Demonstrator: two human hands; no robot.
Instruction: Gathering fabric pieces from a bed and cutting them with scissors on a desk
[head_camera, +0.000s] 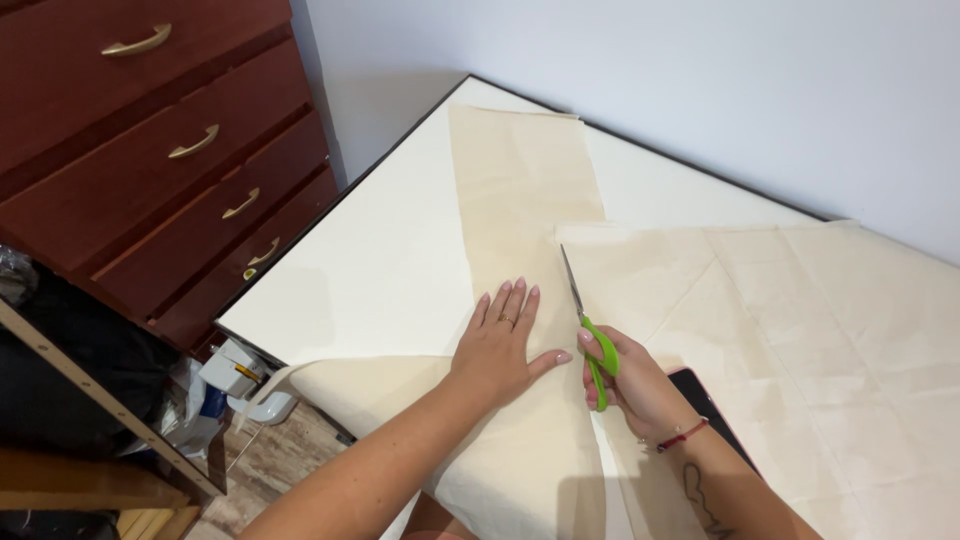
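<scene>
- A wide sheet of cream-coloured woven cloth (520, 200) lies spread over a white table top with a thin dark edge (380, 260), and everything below is placed by that cloth.
- The left hand (500, 345) rests flat on the cloth with fingers straight and slightly fanned, palm down, gripping nothing; a ring shows on one finger.
- This hand sits on the long strip of cloth that runs away toward the far corner of the table, just to the left of the cut line.
- The right hand (630, 385) is curled around the bright green plastic handles of a pair of scissors with slim steel blades (585, 310), thumb and fingers through the loops.
- The blades point away from the person, along the edge where the strip meets a second, larger spread of the same cloth on the right; whether the blades are parted I cannot tell.
- The scissors lie just beside the left thumb, the two hands close but apart.
- A red cord bracelet (685, 434) circles the right wrist.
- A flat dark slab with a reddish rim (705, 400) lies on the cloth beneath the right forearm, partly hidden.
- Off the cloth's left side stands a dark red wooden chest of drawers with brass handles (170, 150).
</scene>
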